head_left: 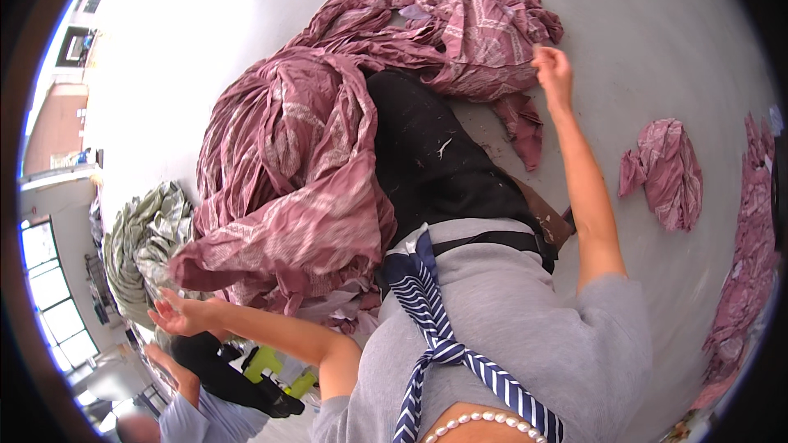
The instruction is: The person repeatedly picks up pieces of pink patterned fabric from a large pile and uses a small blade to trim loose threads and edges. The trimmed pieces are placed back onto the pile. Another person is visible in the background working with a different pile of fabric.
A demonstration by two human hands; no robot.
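Note:
A large heap of dusty-pink patterned cloth point(287, 115) lies across my lap and spreads out ahead of me. At its far right edge my right hand point(554, 78) is closed in a pinch on the pink cloth's margin. To the left, my left hand point(182, 314) has its fingers apart and holds nothing. A loose flap of the pink cloth hangs just above those fingers, slightly blurred. Folds hide much of the heap's underside. My leg in black trousers point(435, 148) shows between the two parts of the cloth.
Grey-green cloth point(148, 238) is bundled at the left. A small pink cloth piece point(669, 172) lies on the pale floor point(624, 25) at the right, with a long pink pile point(743, 271) beyond. At lower left sits another person point(193, 410), near yellow-green items point(263, 361).

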